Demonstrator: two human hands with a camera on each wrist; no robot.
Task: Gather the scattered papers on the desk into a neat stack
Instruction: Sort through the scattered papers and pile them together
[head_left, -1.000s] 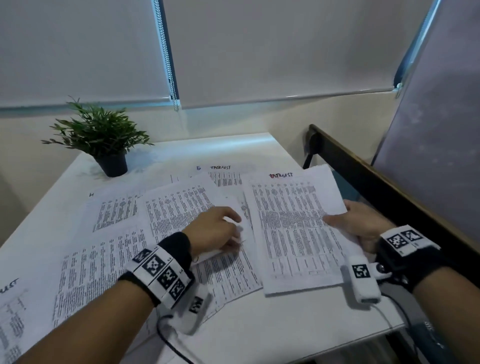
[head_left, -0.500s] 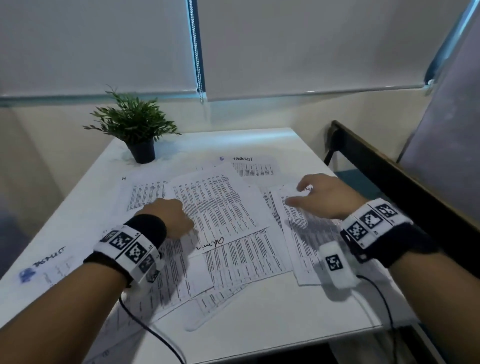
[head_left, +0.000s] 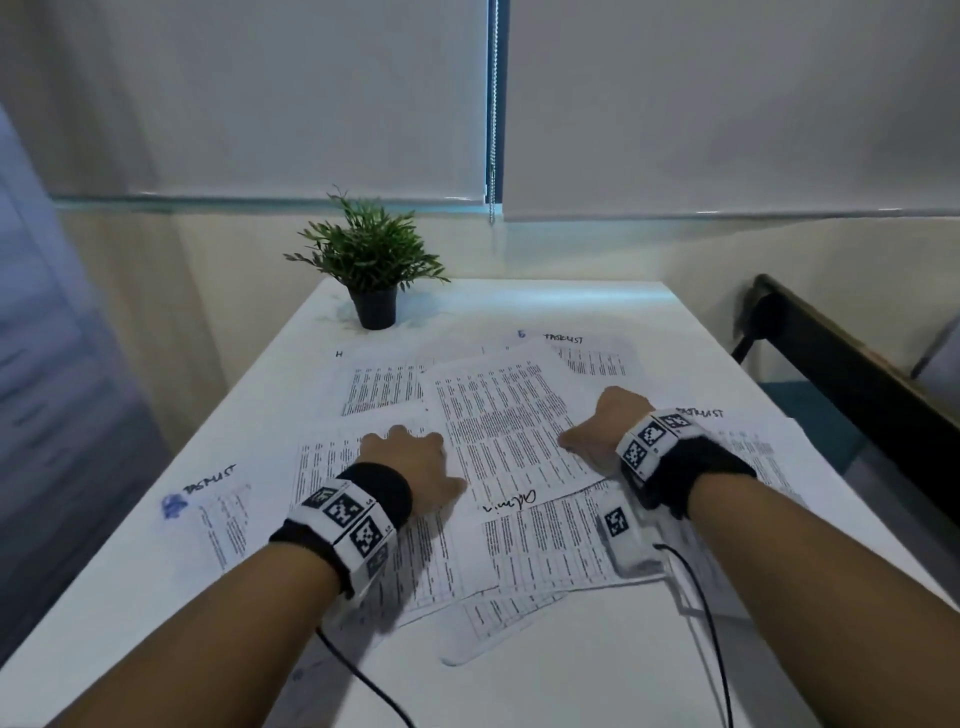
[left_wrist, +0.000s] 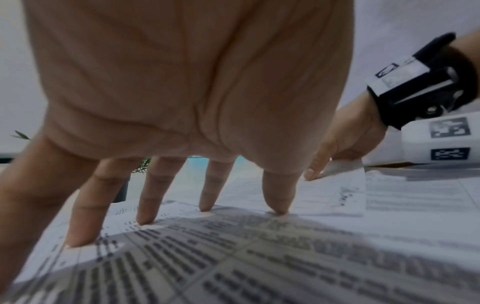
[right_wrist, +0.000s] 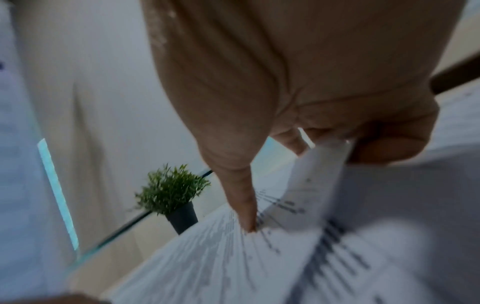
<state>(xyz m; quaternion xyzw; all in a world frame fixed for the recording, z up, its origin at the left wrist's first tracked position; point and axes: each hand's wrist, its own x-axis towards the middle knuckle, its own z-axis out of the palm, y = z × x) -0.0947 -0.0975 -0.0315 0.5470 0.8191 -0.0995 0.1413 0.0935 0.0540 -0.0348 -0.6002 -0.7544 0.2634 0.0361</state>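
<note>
Several printed sheets lie overlapping on the white desk (head_left: 571, 675). A top sheet (head_left: 509, 431) with handwriting at its near end lies in the middle. My left hand (head_left: 426, 457) rests left of it, straight spread fingers (left_wrist: 150, 205) pressing their tips on a lower sheet (head_left: 332, 457). My right hand (head_left: 597, 431) pinches the top sheet's right edge (right_wrist: 324, 164), thumb (right_wrist: 244, 205) on the print, fingers curled beneath the lifted edge. More sheets lie at the far left (head_left: 223, 514), at the back (head_left: 592, 358), on the right (head_left: 753, 452) and at the front (head_left: 545, 545).
A small potted plant (head_left: 371, 270) stands at the desk's back, near the sheet marked H (head_left: 382, 387). A dark wooden rail (head_left: 857, 374) runs along the right of the desk. Thin black cables (head_left: 711, 623) trail from both wrists over the front of the desk.
My right hand let go of the right-hand sheet and moved left to the middle sheet's edge. My left hand shifted left and spread its fingers on a lower sheet.
</note>
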